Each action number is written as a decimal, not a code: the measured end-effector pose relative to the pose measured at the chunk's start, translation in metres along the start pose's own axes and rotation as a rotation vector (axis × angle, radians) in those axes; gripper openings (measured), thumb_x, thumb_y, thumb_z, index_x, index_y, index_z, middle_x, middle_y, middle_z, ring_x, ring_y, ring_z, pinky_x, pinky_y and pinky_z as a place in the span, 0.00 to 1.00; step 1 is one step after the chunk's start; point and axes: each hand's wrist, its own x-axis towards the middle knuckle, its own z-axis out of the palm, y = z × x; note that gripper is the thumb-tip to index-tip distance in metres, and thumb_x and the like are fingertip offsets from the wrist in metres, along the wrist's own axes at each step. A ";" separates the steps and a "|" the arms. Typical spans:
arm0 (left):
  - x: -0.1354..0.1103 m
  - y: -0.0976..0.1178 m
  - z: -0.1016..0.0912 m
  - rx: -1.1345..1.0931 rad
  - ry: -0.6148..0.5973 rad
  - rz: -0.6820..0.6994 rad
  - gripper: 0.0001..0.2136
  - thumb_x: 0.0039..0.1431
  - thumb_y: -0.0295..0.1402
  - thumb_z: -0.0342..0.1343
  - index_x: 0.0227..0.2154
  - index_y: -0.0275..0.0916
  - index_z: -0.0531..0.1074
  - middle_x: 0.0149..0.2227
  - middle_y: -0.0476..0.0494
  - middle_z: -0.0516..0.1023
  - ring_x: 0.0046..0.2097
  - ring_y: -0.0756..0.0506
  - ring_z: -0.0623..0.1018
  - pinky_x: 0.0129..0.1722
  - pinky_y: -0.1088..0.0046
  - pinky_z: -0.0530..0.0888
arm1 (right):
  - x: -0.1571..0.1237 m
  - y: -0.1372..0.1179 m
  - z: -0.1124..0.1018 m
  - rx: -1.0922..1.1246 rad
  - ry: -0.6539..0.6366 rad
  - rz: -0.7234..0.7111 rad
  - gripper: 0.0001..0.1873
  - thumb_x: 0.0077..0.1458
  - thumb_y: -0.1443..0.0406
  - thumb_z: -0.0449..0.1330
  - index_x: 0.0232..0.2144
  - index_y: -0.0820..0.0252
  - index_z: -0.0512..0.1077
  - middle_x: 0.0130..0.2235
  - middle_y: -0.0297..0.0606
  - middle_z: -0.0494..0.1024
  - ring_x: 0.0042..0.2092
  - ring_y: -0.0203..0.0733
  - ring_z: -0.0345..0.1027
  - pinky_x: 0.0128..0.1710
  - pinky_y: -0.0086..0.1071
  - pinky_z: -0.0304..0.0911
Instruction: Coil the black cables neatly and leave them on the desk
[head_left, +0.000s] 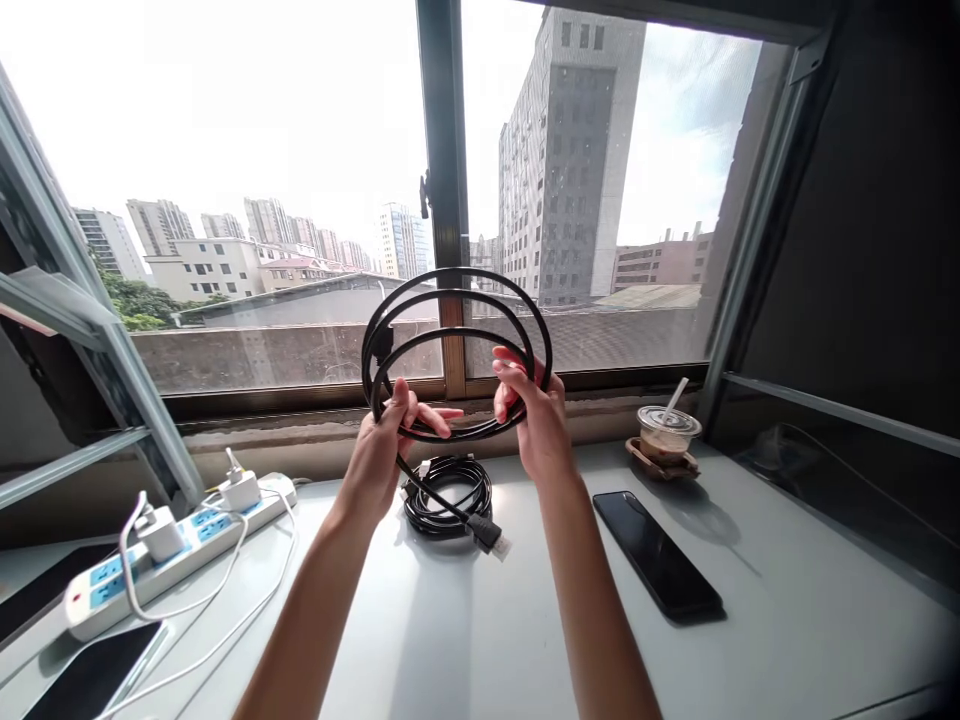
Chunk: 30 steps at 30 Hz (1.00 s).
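A black HDMI cable (pixel 454 331) is held up in loose loops above the table, between my two hands. My left hand (pixel 382 440) grips the left side of the loops, thumb on top. My right hand (pixel 534 405) closes round their right side, fingers curled about the strands. One plug (pixel 487 535) of the cable dangles below, its clear cap facing right. The other black plug (pixel 383 345) sits at the left of the loops, above my left thumb. Beneath them, a second coiled black cable (pixel 448 522) lies on the white table (pixel 495 640).
At left stands a white power strip (pixel 180 560) with plugged-in chargers and trailing white cords. A phone (pixel 94 675) lies in front of it. On the right are a black phone (pixel 656 560) and a lidded cup (pixel 667 435) with a straw. A window (pixel 442 200) rises behind.
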 end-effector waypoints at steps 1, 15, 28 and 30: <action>0.000 0.002 -0.003 0.007 0.017 0.029 0.24 0.48 0.53 0.57 0.14 0.39 0.56 0.13 0.51 0.63 0.36 0.41 0.78 0.40 0.70 0.71 | 0.001 0.001 -0.003 -0.123 -0.030 -0.039 0.12 0.41 0.64 0.64 0.32 0.60 0.73 0.17 0.23 0.65 0.15 0.26 0.56 0.13 0.22 0.54; -0.010 0.014 -0.008 -0.037 -0.034 -0.175 0.23 0.45 0.31 0.61 0.11 0.38 0.49 0.10 0.59 0.46 0.11 0.60 0.48 0.10 0.82 0.43 | -0.004 -0.002 -0.013 -0.691 -0.288 -0.517 0.14 0.53 0.63 0.60 0.44 0.52 0.73 0.36 0.32 0.71 0.24 0.26 0.61 0.19 0.22 0.62; -0.012 0.019 -0.009 -0.303 -0.191 -0.183 0.24 0.46 0.38 0.59 0.11 0.38 0.47 0.11 0.58 0.42 0.13 0.58 0.48 0.11 0.81 0.45 | -0.013 -0.022 -0.009 -0.679 -0.208 -0.497 0.10 0.53 0.64 0.59 0.38 0.52 0.77 0.31 0.31 0.71 0.24 0.29 0.60 0.20 0.24 0.60; -0.012 0.020 -0.009 -0.302 -0.275 -0.236 0.26 0.45 0.48 0.58 0.11 0.39 0.49 0.11 0.57 0.42 0.13 0.58 0.50 0.11 0.80 0.46 | -0.013 -0.023 -0.009 -0.664 -0.208 -0.530 0.09 0.53 0.65 0.58 0.37 0.53 0.77 0.31 0.31 0.72 0.23 0.28 0.60 0.20 0.25 0.60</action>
